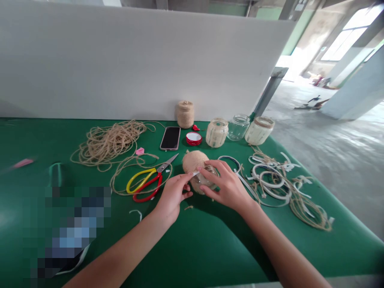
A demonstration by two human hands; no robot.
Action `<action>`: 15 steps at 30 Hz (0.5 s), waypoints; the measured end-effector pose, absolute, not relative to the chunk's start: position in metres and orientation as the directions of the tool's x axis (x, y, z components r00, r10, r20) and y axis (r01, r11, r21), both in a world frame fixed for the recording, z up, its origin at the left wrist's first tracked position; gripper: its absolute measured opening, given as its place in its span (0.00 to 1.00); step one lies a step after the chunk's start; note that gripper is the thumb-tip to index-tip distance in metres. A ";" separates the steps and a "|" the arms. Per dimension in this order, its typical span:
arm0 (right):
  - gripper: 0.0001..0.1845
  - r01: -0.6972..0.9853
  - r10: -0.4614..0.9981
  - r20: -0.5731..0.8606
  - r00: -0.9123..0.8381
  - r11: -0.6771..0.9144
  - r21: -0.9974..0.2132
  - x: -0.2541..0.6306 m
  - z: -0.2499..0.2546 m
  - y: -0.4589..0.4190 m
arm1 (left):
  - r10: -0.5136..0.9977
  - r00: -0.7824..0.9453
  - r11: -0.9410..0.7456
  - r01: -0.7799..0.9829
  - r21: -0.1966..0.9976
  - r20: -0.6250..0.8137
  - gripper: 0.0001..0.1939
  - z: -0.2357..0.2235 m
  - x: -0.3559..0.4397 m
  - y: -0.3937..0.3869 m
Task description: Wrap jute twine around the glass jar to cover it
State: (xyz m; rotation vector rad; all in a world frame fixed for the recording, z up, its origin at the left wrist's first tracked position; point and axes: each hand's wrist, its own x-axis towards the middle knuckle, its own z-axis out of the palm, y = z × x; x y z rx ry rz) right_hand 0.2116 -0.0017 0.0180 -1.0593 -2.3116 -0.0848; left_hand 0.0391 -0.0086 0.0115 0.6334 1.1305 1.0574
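The tabletop point(207, 248) is deep green; the twine-wrapped jar point(193, 164) is pale tan; the scissors point(147, 182) have one yellow and one red handle; the jar lid point(193, 139) is red with a white centre; the phone point(170, 138) is black.

The left forearm point(120, 250) and right forearm point(283, 250) are bare, tapering to slender fingers point(213, 167)

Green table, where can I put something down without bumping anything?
The green table has bare room below your left hand and right hand, and left of the loose twine pile. It's crowded on the right around the white strips, and near the scissors and glass jars.
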 end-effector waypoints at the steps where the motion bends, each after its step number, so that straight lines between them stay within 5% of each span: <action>1: 0.23 0.709 0.673 0.536 -0.510 0.681 -0.181 0.212 0.018 -0.002 | 0.911 0.054 0.402 -0.350 0.846 -0.410 0.16 0.012 0.039 -0.009; 15: 0.23 0.707 0.676 0.522 -0.520 0.684 -0.180 0.211 0.020 -0.003 | 0.919 0.055 0.389 -0.264 0.882 -0.389 0.18 0.009 0.038 -0.008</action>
